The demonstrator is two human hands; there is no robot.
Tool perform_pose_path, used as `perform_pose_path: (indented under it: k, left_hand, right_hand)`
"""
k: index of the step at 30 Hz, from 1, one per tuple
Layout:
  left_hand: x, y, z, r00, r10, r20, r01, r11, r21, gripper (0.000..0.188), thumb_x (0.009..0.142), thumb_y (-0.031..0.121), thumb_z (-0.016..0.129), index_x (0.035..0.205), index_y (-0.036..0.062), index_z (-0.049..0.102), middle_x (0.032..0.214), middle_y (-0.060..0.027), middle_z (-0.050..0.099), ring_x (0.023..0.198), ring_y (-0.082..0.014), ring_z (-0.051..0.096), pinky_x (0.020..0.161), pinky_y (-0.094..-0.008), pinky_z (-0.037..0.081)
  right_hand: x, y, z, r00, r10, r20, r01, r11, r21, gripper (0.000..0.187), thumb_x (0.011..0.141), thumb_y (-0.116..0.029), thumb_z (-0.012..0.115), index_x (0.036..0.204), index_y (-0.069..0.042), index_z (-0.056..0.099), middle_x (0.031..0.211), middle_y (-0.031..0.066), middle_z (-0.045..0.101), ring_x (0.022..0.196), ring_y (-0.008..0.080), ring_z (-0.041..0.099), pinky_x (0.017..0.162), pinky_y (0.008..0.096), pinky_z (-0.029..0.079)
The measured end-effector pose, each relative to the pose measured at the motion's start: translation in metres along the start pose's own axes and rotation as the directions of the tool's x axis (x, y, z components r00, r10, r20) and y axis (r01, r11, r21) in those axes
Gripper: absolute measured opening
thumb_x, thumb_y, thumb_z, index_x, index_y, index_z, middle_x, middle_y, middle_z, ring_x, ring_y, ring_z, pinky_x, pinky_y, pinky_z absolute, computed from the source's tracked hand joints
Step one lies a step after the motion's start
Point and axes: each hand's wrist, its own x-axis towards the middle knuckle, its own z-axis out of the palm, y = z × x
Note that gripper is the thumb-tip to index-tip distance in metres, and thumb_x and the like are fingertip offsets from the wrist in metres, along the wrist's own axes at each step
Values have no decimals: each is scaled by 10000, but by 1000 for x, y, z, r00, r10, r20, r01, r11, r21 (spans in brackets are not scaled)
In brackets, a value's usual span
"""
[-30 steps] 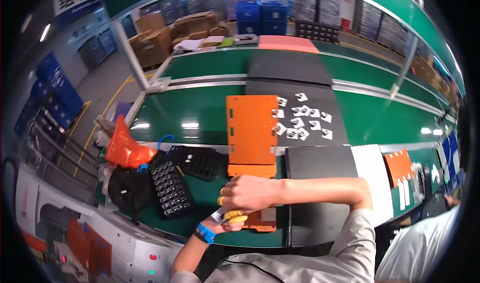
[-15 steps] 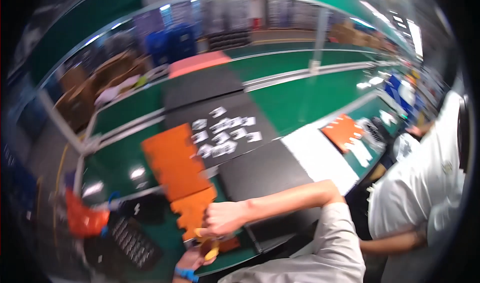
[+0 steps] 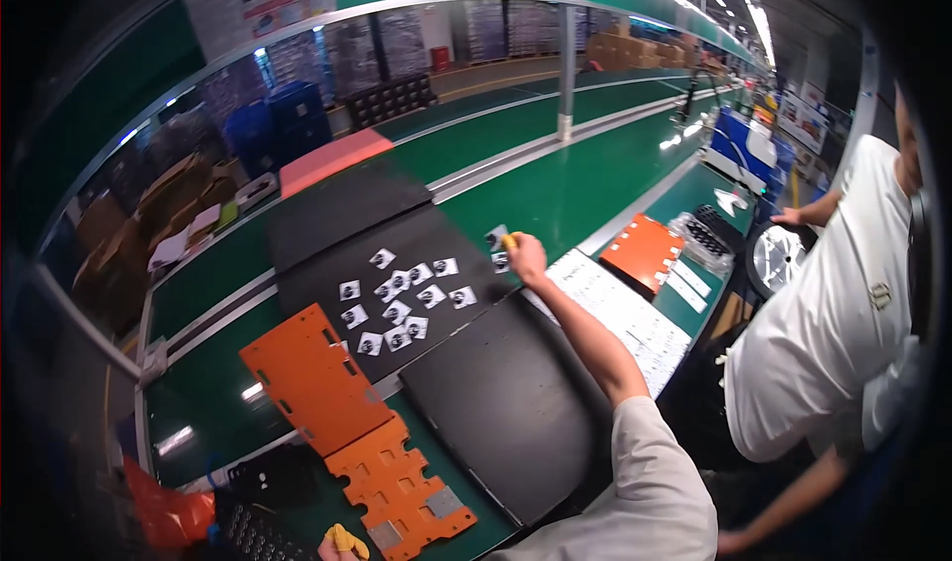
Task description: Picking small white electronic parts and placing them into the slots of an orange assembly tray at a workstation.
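Observation:
My right hand (image 3: 528,260), with yellow on a fingertip, reaches past the right edge of a black mat (image 3: 307,229). Its fingers are pinched around small white squares with dark centres (image 3: 501,262). Several similar small squares (image 3: 397,313) lie scattered on the mat. At the bottom edge, my left hand (image 3: 342,546) is partly cut off; its yellow-covered fingers are curled together, and anything in them is hidden. Beside it lies an orange cut-out plate (image 3: 402,482) with two grey patches. A flat orange slotted panel (image 3: 312,378) adjoins its far end.
A black pad (image 3: 506,402) lies right of the plate. Beyond it are printed sheets (image 3: 625,323) and an orange block (image 3: 643,252). A red bag (image 3: 169,506) and a black perforated tray (image 3: 248,531) sit at lower left. A co-worker (image 3: 818,313) stands at right.
My right hand has left the orange plate and moved forward and right, with small white squares now at its fingers. The left hand has drawn back to the bottom edge. The view has shifted.

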Motion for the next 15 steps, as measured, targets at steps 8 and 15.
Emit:
perform_pose_path:
  k: [8,15]
  left_hand:
    - [-12,-25,-25,943,-152,-296,153,988,-22,395,1057,292,479,700,126,451,595,69,373,502,-38,316,456,-226,202]
    - [-21,-19,-22,926,-194,-323,184,981,-60,427,1055,341,477,677,148,432,572,65,367,474,-45,314,440,-230,210]
  right_hand:
    - [12,1,56,967,-136,217,145,989,-29,262,899,-234,601,1025,-30,707,933,219,702,896,384,672,806,461,521]
    - [8,-10,94,945,-235,225,277,945,-176,194,902,-218,580,904,-56,686,875,207,690,858,373,676,773,494,540]
